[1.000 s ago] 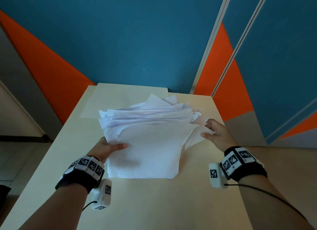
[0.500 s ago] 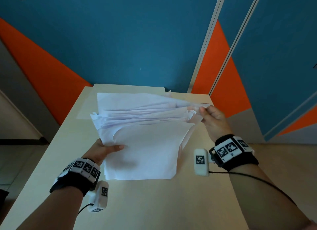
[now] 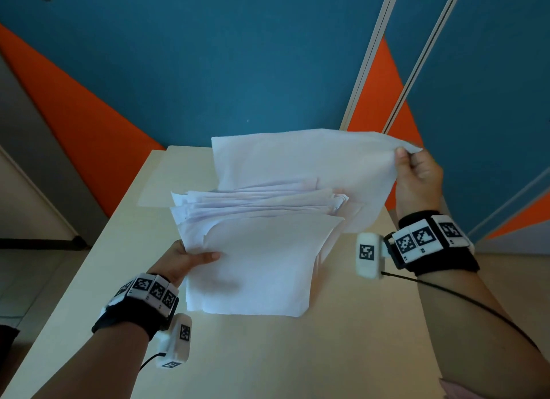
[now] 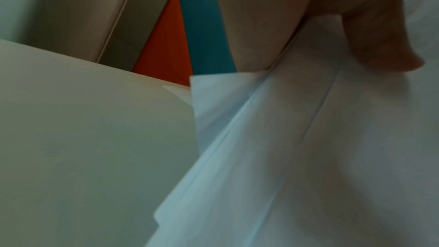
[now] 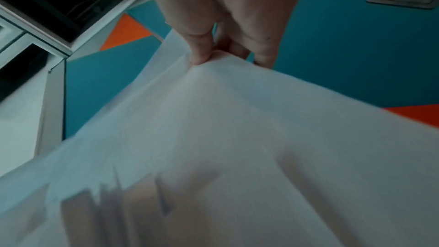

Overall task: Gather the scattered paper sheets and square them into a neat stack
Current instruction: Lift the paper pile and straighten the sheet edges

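A loose pile of white paper sheets [image 3: 256,258] lies on the beige table [image 3: 342,354], its edges fanned and uneven. My left hand [image 3: 190,260] grips the pile's left edge, thumb on top and fingers beneath; the thumb [image 4: 380,44] presses the sheets [image 4: 308,157] in the left wrist view. My right hand [image 3: 413,166] pinches the far right corner of a single sheet [image 3: 297,160] and holds it raised above the back of the pile. The right wrist view shows thumb and fingers [image 5: 202,48] pinching that sheet [image 5: 237,129].
The table is narrow, with its far edge against a blue and orange wall [image 3: 238,56]. Floor [image 3: 29,264] drops away on the left. A cable [image 3: 476,306] runs from my right wrist camera along the forearm. Bare tabletop lies in front of the pile.
My right hand reached to the pile's right side, pinched a sheet's corner and lifted it up and to the right. My left hand kept its grip on the pile.
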Available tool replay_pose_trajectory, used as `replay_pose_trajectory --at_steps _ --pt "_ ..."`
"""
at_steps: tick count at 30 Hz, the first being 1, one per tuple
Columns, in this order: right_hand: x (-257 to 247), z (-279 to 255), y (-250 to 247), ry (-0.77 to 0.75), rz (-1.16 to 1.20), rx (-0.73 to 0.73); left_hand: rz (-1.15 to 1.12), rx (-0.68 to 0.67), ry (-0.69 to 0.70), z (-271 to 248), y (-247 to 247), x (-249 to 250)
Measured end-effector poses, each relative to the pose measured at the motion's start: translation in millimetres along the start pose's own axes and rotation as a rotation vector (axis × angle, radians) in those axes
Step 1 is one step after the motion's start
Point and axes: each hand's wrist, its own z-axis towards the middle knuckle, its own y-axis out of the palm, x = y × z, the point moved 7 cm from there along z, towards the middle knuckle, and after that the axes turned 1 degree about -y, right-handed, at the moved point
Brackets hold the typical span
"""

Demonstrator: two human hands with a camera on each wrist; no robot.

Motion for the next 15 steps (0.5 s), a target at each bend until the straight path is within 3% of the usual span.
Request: replay_pose_trajectory --at_steps 5,9,13,15 --pt "17.8 -13.0 -0.2 0.079 0.042 0.022 -0.005 0.021 -0.002 -1.9 0.6 -0.6" --pt "66.7 -50.5 -8.0 0.315 0.086 0.082 -0.002 0.033 0.004 -2.7 0.8 -0.9" --pt "116.4 -90.2 -2.8 0.662 0.256 0.048 -0.016 0.045 -0.009 -1.5 -1.0 -2.2" --pt "131.7 -96.7 -9.5 0.684 0.098 0.005 -0.018 0.038 -0.004 -1.5 -0.3 -2.2"
